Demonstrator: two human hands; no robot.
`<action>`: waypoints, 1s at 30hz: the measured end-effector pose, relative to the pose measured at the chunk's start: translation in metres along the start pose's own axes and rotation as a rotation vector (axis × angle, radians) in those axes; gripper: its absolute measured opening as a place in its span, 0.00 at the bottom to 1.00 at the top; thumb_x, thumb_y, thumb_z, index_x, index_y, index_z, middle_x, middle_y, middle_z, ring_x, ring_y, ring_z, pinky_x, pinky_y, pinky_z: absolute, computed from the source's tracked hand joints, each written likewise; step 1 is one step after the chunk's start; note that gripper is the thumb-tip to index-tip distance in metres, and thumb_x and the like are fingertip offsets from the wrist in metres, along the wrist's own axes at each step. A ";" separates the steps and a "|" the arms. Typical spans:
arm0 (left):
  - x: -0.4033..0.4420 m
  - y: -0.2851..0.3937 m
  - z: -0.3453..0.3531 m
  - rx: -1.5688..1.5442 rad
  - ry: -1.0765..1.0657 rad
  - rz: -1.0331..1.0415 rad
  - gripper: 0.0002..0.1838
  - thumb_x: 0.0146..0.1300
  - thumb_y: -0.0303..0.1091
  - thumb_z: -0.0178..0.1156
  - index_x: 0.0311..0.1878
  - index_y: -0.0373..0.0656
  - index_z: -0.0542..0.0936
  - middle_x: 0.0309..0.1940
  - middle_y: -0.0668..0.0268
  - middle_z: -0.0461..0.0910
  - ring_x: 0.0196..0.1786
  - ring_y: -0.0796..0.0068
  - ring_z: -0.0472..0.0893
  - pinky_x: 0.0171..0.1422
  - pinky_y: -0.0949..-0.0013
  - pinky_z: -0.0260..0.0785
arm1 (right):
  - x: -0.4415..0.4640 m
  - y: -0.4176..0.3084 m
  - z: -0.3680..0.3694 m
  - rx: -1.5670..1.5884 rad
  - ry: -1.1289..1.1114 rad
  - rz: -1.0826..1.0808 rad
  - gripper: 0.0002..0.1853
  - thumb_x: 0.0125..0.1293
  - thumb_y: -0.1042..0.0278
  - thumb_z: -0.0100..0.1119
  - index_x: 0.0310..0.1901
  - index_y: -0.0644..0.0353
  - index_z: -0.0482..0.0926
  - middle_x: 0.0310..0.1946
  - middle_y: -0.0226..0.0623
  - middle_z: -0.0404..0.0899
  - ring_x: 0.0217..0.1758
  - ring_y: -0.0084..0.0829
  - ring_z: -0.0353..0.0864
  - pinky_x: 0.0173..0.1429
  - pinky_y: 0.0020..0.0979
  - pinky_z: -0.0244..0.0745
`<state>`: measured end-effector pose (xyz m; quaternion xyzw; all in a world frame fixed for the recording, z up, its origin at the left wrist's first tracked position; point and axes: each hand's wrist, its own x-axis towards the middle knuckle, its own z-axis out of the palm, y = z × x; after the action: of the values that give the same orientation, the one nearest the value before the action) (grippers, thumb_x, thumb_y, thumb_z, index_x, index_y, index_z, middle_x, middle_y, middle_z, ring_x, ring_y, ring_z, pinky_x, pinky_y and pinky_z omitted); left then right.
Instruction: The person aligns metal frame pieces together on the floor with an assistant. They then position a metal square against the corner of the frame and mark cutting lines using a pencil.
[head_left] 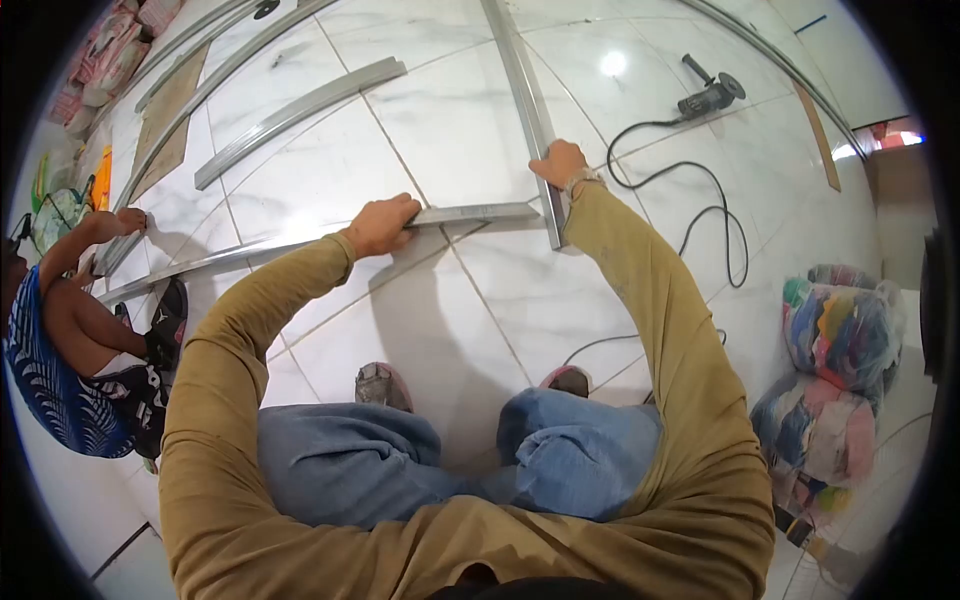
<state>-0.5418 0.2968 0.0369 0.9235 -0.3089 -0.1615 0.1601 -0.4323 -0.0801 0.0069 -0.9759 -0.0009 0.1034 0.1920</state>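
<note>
My left hand (380, 226) is closed around a metal profile bar (480, 213) that runs leftward across the tiled floor. Its right end lies close to a second metal profile (518, 90), which stretches away from me; I cannot tell whether the two touch. Near that second profile's close end, my right hand (562, 165) grips it, thumb over its top and the other fingers mostly hidden. At the far left, another person's hand (127, 221) is by the metal frame there.
An angle grinder (712, 97) rests on the floor at right, its black cord (715, 178) winding toward me. A loose metal profile (300, 115) lies ahead on the left. Plastic-wrapped bundles (840, 330) are stacked at right. The other person (70, 370) crouches at left.
</note>
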 end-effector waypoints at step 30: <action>0.006 -0.006 0.009 -0.006 -0.013 -0.011 0.16 0.63 0.34 0.64 0.53 0.42 0.79 0.47 0.58 0.81 0.51 0.50 0.83 0.54 0.51 0.77 | -0.003 0.003 0.007 -0.241 0.070 -0.111 0.39 0.49 0.39 0.79 0.47 0.72 0.86 0.38 0.52 0.89 0.36 0.46 0.92 0.37 0.38 0.88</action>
<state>-0.5383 0.2959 0.0250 0.9236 -0.3045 -0.1692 0.1601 -0.4364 -0.0802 0.0000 -0.9934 -0.0606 0.0576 0.0787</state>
